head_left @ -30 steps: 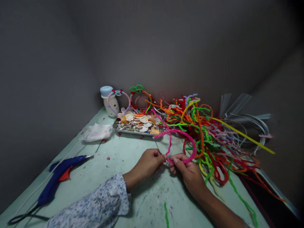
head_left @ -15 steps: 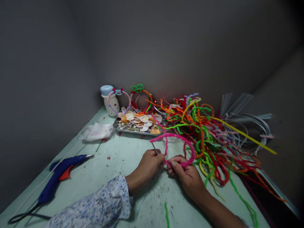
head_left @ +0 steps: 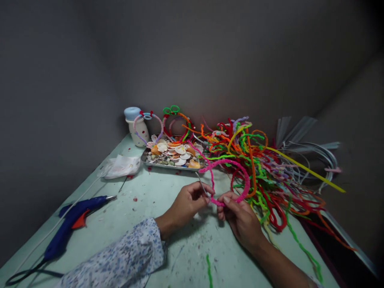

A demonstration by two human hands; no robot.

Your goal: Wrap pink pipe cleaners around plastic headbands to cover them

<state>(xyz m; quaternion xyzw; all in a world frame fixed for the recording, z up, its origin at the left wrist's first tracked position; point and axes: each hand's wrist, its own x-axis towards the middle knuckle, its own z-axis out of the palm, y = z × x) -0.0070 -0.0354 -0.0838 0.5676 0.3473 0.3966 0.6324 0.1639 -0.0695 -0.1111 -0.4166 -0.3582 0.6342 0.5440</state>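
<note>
A hoop like a headband (head_left: 246, 178), partly wrapped in fuzzy pink, is up between my hands over the table. My right hand (head_left: 240, 216) pinches its lower wrapped part between thumb and fingers. Beside the hoop's left side, my left hand (head_left: 192, 198) has thumb and fingertips closed around the pink pipe cleaner (head_left: 213, 180) near the wrapping's end. A bare grey strip end (head_left: 200, 180) sticks up past the left fingers. The pipe cleaner's loose length runs up toward the shell tray. The exact contact under the left fingertips is hidden.
A blue glue gun (head_left: 75, 222) lies at left, near a plastic packet (head_left: 121, 166). Behind stand a metal tray (head_left: 168, 167) of shells, a blue-lidded jar (head_left: 139, 132) and finished hoops (head_left: 148, 114). Tangled pipe cleaners (head_left: 270, 180) cover the right; a green piece (head_left: 209, 272) lies in front.
The hoop has turned and shifted slightly right, its upper end now higher. My left fingers have opened out a little and moved around the pink pipe cleaner; the right hand still grips the hoop.
</note>
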